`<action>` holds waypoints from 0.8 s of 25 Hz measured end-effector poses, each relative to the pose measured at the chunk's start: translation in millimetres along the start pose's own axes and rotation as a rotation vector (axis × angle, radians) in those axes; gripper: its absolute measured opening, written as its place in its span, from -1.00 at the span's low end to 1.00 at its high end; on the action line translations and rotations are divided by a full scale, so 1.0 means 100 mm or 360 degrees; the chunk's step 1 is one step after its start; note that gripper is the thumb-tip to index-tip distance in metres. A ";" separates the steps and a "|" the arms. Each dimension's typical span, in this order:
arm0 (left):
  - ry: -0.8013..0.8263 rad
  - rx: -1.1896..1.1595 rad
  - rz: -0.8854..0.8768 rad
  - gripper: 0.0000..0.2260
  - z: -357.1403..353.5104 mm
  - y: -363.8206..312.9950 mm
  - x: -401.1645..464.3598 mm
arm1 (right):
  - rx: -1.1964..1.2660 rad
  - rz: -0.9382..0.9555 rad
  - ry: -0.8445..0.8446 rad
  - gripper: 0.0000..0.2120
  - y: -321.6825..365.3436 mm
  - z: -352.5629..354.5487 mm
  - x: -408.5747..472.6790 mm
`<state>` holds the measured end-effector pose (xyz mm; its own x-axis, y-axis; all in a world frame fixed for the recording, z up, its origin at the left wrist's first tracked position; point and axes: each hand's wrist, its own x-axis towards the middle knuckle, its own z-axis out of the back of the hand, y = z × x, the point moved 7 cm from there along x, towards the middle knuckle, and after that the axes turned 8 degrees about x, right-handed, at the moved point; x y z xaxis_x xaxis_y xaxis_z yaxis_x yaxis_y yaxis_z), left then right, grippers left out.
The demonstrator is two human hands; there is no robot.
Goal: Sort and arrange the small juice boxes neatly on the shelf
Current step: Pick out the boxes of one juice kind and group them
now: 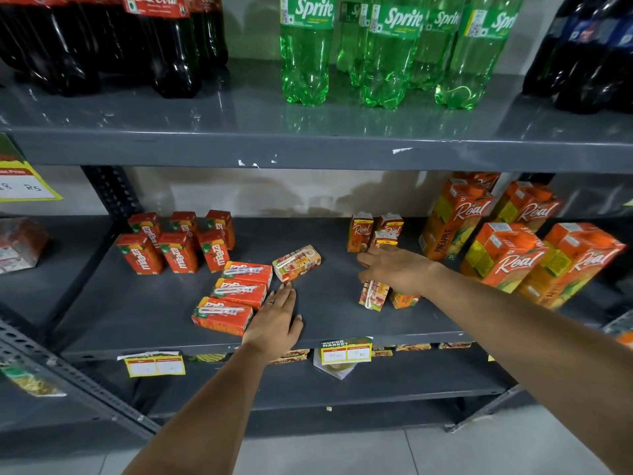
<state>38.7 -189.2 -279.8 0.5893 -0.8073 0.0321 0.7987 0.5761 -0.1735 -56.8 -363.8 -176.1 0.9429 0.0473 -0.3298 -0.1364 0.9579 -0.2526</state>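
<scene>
On the grey middle shelf [154,313], several small red Maaza boxes [178,252] stand upright at the back left. Three more Maaza boxes [236,293] lie flat in a row near the front. A small Real box [296,262] lies on its side behind them. My left hand [274,320] rests flat and open on the shelf, touching the right ends of the lying Maaza boxes. My right hand [394,270] grips the tops of two small upright Real boxes [374,295]. Three small Real boxes [375,231] stand behind it.
Large Real pineapple cartons [503,255] crowd the shelf's right side. Cola bottles [164,46] and green Sprite bottles [387,53] stand on the shelf above. Price tags [346,353] hang on the front edge. A slotted steel upright [68,378] runs at the left.
</scene>
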 end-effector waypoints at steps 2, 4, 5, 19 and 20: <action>0.0010 0.0023 0.0009 -0.45 -0.01 0.00 0.00 | 0.0077 0.0009 -0.0023 -0.46 0.03 -0.01 -0.03; 0.0021 0.0035 0.0014 -0.46 0.00 -0.01 0.00 | 0.0168 0.0011 -0.0048 -0.42 0.03 0.00 -0.02; 0.0022 0.0032 0.0013 -0.46 0.00 -0.02 -0.01 | 0.0199 0.0019 -0.0048 -0.41 0.04 0.00 -0.01; -0.0007 -0.0006 0.0005 -0.47 0.02 -0.01 -0.01 | 0.0431 -0.0086 0.0164 -0.40 -0.08 0.07 -0.05; -0.0012 0.0000 0.0000 -0.47 0.02 -0.02 -0.01 | 0.0499 -0.0152 0.0152 -0.41 -0.10 0.10 -0.03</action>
<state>36.9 -189.6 -277.4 0.5900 -0.8064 0.0395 0.7988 0.5760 -0.1737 -55.6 -371.1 -163.5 0.9121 -0.0596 -0.4055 0.0655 0.9978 0.0007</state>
